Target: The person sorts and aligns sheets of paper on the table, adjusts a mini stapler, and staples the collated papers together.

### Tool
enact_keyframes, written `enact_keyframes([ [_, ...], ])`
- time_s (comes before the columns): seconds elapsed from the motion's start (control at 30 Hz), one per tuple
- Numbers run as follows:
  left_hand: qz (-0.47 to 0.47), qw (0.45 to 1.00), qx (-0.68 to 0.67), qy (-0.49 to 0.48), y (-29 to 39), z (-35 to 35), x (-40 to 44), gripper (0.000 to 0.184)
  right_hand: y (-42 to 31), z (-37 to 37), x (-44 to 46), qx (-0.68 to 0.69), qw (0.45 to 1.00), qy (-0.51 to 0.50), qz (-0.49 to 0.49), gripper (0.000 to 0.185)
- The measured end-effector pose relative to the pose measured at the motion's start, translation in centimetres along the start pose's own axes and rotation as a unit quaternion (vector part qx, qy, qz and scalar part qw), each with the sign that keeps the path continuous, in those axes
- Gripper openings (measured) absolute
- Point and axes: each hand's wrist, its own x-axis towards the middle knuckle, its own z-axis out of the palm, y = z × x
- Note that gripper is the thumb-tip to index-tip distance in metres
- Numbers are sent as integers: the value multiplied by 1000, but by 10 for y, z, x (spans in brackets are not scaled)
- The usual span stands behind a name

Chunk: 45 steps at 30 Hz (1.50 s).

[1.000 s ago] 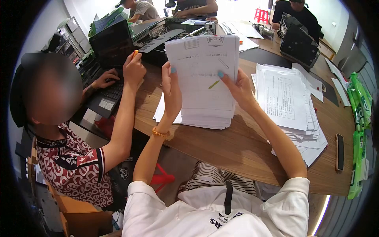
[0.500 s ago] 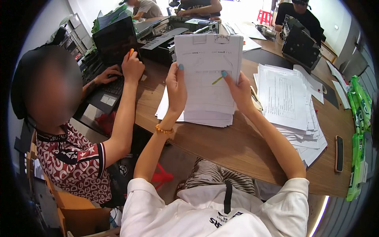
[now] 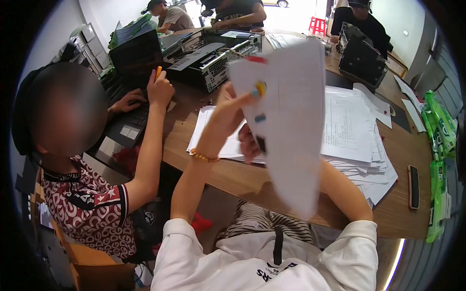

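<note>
My left hand [image 3: 228,112], with blue nails and an amber bead bracelet [image 3: 204,155] at the wrist, grips the left edge of several paper sheets [image 3: 293,102]. Its thumb presses on the front page, which bears small coloured pictures. The sheets stand tilted and are smeared by motion, their lower end hanging past the table edge. My right hand [image 3: 249,144] is mostly hidden behind them. Only its curled fingers show, below my left hand beside a small dark shape; what they hold cannot be made out. More white papers [image 3: 201,127] lie on the table under my left hand.
A large paper stack [image 3: 347,128] lies on the wooden table [image 3: 233,177] at right, with a phone [image 3: 413,186] and green packs [image 3: 439,126] beyond. An opened computer case [image 3: 213,72] stands ahead. At left a co-worker's hand [image 3: 130,101] rests on a laptop [image 3: 136,56].
The sheets have swung from facing me upright to a tilted, turned position showing coloured pictures. My right hand has moved left from their right edge to behind them. My left hand still grips them.
</note>
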Motion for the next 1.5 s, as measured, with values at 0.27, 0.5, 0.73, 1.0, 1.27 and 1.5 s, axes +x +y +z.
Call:
enact_keyframes([
  [0.27,107,892,362,248,46,12,8,24,-83,3,15,-244,931,256,-93,38],
  [0.5,120,789,549,251,55,6,-1,22,-49,-5,32,-433,835,227,-253,26],
  [0.73,107,890,404,179,18,-66,-10,19,-22,-37,26,-611,731,258,-156,21],
  [1.0,-12,966,247,73,11,-87,-3,26,-8,-75,24,-599,726,262,-212,20],
  [1.27,-97,962,208,147,8,-86,-6,25,-19,-50,34,-450,814,324,-173,22],
  [1.5,-66,961,160,217,10,-98,-10,22,-69,-51,-16,-692,627,355,39,41],
])
